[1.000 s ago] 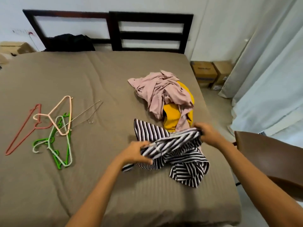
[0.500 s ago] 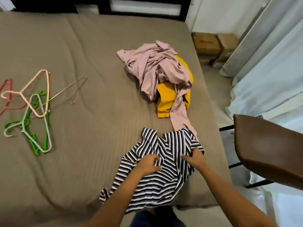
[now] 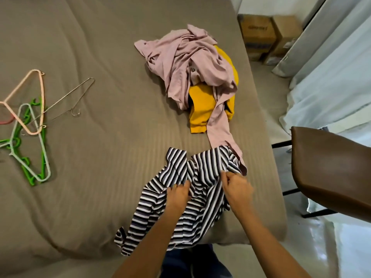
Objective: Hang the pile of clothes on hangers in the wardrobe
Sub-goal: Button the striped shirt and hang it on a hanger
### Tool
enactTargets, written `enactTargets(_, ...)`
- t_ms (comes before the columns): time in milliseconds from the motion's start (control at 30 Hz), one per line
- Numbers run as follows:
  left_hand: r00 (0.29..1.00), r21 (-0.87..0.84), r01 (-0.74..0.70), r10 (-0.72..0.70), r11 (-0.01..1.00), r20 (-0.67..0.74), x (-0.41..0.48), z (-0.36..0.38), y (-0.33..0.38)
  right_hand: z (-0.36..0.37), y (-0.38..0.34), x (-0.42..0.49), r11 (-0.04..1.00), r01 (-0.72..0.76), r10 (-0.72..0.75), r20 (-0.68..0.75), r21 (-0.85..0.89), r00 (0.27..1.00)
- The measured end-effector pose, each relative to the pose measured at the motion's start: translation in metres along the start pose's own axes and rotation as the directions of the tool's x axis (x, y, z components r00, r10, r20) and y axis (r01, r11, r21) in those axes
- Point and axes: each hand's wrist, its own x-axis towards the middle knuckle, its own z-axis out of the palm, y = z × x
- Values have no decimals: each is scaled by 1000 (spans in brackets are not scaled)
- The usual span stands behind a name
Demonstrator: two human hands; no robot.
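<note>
Black/white shirt [image 3: 202,169], long axis near-L to far-R

A black-and-white striped shirt [image 3: 200,173] lies at lower centre on the taupe bed [image 3: 100,47]. Above it, a dusty-pink shirt [image 3: 186,63] covers a mustard-yellow garment [image 3: 200,111]. At the left edge: peach hanger [image 3: 42,97], bright green hanger [image 3: 31,181], pale mint hanger [image 3: 46,163], silver wire hanger [image 3: 66,95]. On the right is a brown chair [image 3: 331,167].

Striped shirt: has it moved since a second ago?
Yes. The striped shirt was bunched against the yellow garment; now the left hand and right hand hold it spread toward the bed's near edge, clear of the yellow.
</note>
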Motion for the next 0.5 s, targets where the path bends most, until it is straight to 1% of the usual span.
enactTargets(33,999,40,-41,40,998,31,1,0,-10,-6,2,-1,997,40,-44,-61,-72,997)
enactTargets(67,996,78,-83,80,993,44,2,-2,-18,-13,5,-1,996,63,-70,-109,-68,992)
enactTargets(100,994,84,-110,108,990,30,3,-5,-28,-22,6,-3,998,59,-54,-115,36,992)
enactTargets(133,994,33,-110,110,993,-19,4,-11,-37,-31,6,-5,971,11,12,-95,239,995)
enactTargets(167,992,-108,-78,66,991,-112,4,-18,-45,-41,4,-4,863,-80,106,-24,499,994)
enactTargets(200,975,-297,-23,-44,955,-217,5,-30,-54,-55,-2,-2,645,-186,201,70,742,977)
enactTargets(233,923,-487,35,-215,873,-318,5,-45,-63,-69,-8,5,343,-272,282,177,899,943)
enactTargets(267,823,-630,59,-395,774,-408,8,-64,-74,-80,-13,16,60,-308,308,276,949,910)
enactTargets(300,698,-738,60,-557,672,-450,14,-86,-87,-85,-20,33,-106,-310,287,328,945,900)
enactTargets(333,579,-822,42,-684,568,-443,21,-109,-99,-89,-30,52,-168,-305,240,339,938,910)
enactTargets(367,501,-889,9,-771,458,-393,32,-132,-112,-88,-42,73,-175,-296,143,322,939,936)
enactTargets(400,484,-931,-52,-806,362,-340,45,-153,-124,-83,-55,94,-142,-286,-2,289,948,957)
enactTargets(433,520,-948,-128,-794,292,-315,57,-171,-132,-77,-69,112,-72,-282,-148,270,957,952)
enactTargets(467,582,-945,-199,-745,258,-326,67,-184,-136,-64,-78,129,45,-268,-259,271,962,927)
enactTargets(500,629,-927,-216,-683,307,-372,74,-188,-137,-53,-83,143,185,-231,-344,284,955,895)
